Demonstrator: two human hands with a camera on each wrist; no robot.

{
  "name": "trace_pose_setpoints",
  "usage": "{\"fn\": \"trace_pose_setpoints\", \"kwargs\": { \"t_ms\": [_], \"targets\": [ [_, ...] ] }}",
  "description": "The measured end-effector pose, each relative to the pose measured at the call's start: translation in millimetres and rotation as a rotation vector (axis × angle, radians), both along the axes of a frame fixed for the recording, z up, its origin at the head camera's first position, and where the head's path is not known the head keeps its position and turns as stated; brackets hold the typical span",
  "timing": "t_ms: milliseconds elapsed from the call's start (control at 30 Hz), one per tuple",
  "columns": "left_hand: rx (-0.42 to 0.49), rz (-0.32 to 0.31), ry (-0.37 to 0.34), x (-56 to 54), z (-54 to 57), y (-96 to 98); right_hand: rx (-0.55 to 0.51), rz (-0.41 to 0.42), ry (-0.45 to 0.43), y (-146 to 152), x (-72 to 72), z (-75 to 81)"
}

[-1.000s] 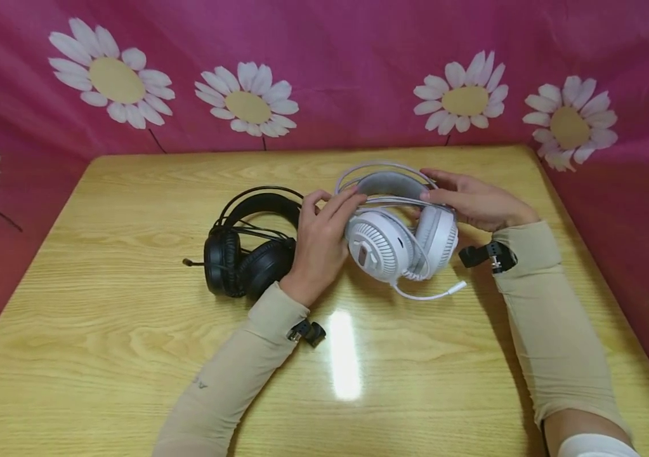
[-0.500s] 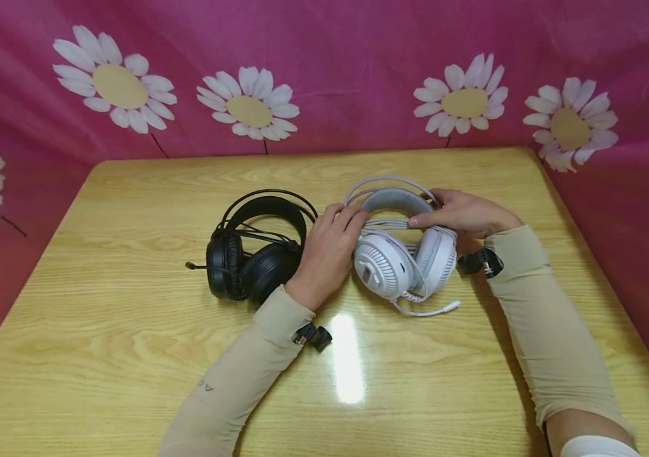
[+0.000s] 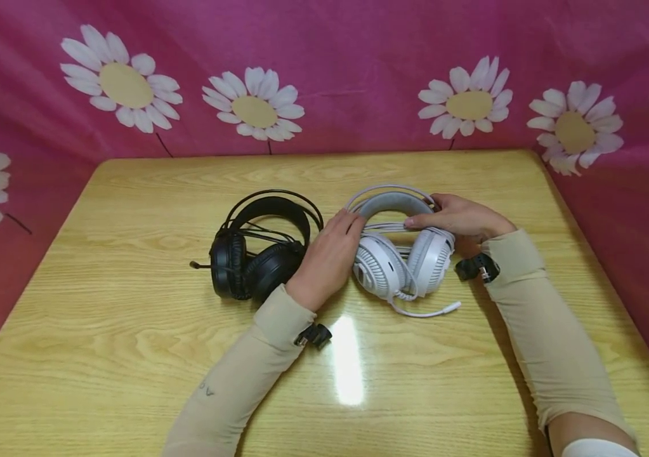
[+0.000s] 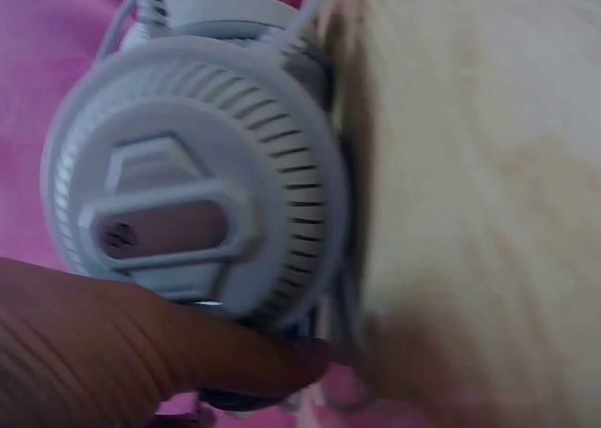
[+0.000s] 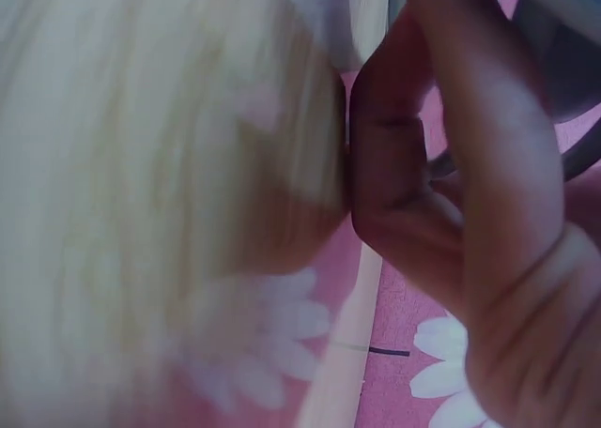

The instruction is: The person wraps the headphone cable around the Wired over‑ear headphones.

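A white headset [image 3: 431, 259] with a grey padded headband sits on the table, its thin microphone boom [image 3: 427, 313] pointing right. At the left end of the headband, my left hand [image 3: 327, 260] grips it, its fingers over the band. The left wrist view shows the thumb below the round, slotted ear cup [image 4: 272, 137]. My right hand [image 3: 464, 217] holds the band's other end, thumb in front by the bundled cable. In the right wrist view, bent fingers of the right hand [image 5: 507, 165] are close to the tabletop.
A black headset [image 3: 271, 270] with its own microphone boom lies just left of my left hand. The wooden table [image 3: 130, 355] is backed by a pink cloth [image 3: 358, 57] printed with daisies. Wrist cameras are strapped over both beige sleeves.
Both hands have lowered the white headset toward the table and slightly nearer to me. It has turned a little, so its left cup faces more to the side. The black headset stays put.
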State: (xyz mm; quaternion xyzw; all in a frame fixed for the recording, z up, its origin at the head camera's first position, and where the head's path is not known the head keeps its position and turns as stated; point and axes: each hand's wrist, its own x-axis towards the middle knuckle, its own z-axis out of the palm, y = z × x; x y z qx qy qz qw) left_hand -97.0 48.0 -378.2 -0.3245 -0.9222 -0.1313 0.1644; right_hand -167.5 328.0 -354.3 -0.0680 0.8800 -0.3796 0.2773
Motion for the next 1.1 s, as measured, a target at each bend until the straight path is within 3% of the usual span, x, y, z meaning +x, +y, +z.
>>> {"fn": "trace_pose_setpoints", "kwargs": {
  "t_ms": [133, 400, 600, 767, 933, 1000, 1100],
  "targets": [
    [-0.031, -0.023, -0.071, 5.1, 10.6, -2.0, 0.007, -0.028, -0.002, -2.5, 0.2, 0.0],
    [-0.128, 0.048, -0.179, 14.5, 28.5, -7.7, 0.057, -0.014, 0.025, -13.5, -2.0, -3.0],
    [-0.16, 0.003, -0.264, 23.9, 39.8, -13.3, 0.096, -0.018, 0.037, -16.1, -1.0, -0.3],
    [-0.007, -0.06, -0.36, 31.3, 57.4, -32.7, 0.159, -0.008, 0.08, -12.4, 0.5, 5.3],
    [0.21, -0.17, -0.381, 33.3, 75.5, -77.6, 0.142, -0.029, 0.087, -7.7, 2.4, 9.8],
    [0.292, -0.145, -0.33, 33.4, 80.2, -103.6, 0.14, -0.058, 0.107, -5.1, 2.9, 11.1],
    [0.414, -0.02, -0.291, 34.5, 84.9, -142.6, 0.112, -0.131, 0.135, 1.3, 5.2, 11.0]
  ]
}}
